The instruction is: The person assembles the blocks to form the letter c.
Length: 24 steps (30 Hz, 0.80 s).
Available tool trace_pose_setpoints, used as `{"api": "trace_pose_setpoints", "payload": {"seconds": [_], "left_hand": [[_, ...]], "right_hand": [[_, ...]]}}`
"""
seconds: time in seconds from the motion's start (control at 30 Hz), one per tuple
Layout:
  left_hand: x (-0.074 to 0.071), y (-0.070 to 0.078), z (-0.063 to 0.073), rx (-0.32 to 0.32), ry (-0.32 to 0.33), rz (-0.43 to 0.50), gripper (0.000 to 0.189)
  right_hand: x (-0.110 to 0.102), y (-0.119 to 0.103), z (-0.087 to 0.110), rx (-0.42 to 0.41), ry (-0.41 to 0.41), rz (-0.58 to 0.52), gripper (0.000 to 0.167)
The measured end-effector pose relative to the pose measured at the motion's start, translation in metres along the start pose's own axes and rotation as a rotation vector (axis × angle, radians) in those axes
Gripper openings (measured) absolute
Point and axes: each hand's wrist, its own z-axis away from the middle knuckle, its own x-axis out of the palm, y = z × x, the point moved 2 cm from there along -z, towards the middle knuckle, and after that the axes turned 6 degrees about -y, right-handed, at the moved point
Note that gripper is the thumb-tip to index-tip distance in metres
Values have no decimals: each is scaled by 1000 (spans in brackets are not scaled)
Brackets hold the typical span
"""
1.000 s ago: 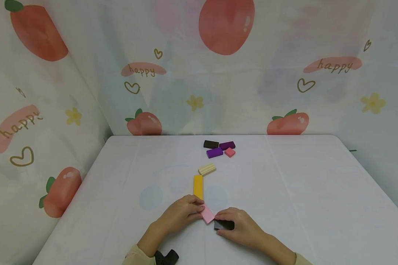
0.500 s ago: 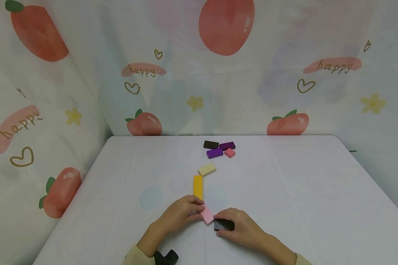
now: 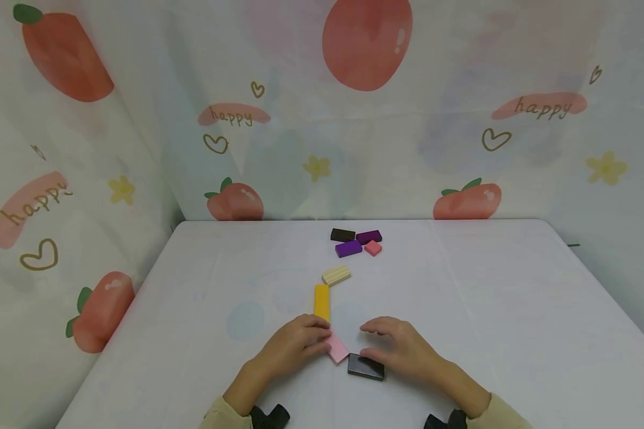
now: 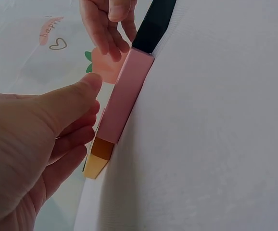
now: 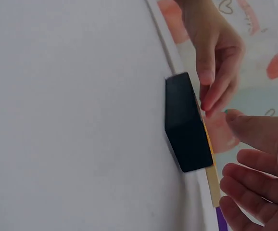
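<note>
My left hand (image 3: pixel 297 347) is at a flat pink block (image 3: pixel 337 348), its fingertips overlapping the block's left edge in the head view. In the left wrist view, thumb and fingers are apart beside the pink block (image 4: pixel 124 96), not pinching it. A black block (image 3: pixel 366 367) lies with one corner right at the pink block's lower end. Just above and to the right of it, my right hand (image 3: pixel 408 350) is empty, thumb and fingers spread apart. Beyond the pink block, a yellow block (image 3: pixel 322 301) and a ridged cream block (image 3: pixel 336 275) continue the bent line.
Toward the back of the white table (image 3: pixel 461 286) sit a dark block (image 3: pixel 343 235), two purple blocks (image 3: pixel 349 248) and a small coral-red block (image 3: pixel 372 248). A patterned cloth wall (image 3: pixel 375 155) rises behind the table's far edge.
My right hand has let go of the black block and lifted up and slightly right. The black block now lies uncovered. My left hand stays almost in place.
</note>
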Motion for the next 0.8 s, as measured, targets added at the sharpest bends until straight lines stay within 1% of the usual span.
{"api": "trace_pose_setpoints", "payload": {"seconds": [0.13,0.2,0.33,0.47,0.57,0.7,0.8], "left_hand": [[-3,-1,-2,-2,20,0,28],[-4,-3,-4,-18,17,3,29],[-8,-11,-9,-53,25,4,33],[-14,-20,-17,-77,37,-2,35],[-17,-26,-23,-114,36,0,37],[-19,-32,-31,-164,31,13,42],[-20,-35,-38,-177,29,27,44]], "right_hand": [[-14,13,-9,8,25,46,33],[-20,19,-15,19,42,77,33],[-32,30,-29,34,73,100,33],[-40,37,-39,51,73,92,33],[-44,42,-46,58,63,85,32],[-46,50,-57,82,54,77,32],[-47,55,-64,101,47,69,33]]}}
